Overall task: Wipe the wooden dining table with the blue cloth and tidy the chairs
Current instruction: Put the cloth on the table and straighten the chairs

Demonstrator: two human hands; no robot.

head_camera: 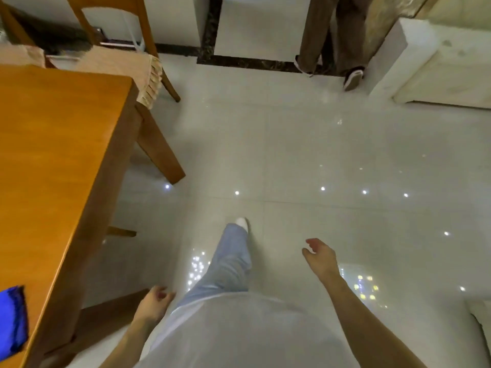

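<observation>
head view: wooden tabletop [53,142], left of frame. blue cloth [12,320] lies on its near edge, partly cut off by the frame. cushioned chair [121,63] tucked at the far end. left hand [154,301] loosely curled, empty, beside the table. right hand [320,254] relaxed, empty, over the tiled floor [345,155]. a second person's legs [332,35] beyond.

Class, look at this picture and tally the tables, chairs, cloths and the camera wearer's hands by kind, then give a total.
Table: 1
Chairs: 2
Blue cloth: 1
Hands, left hand and right hand: 2
Total: 6
</observation>
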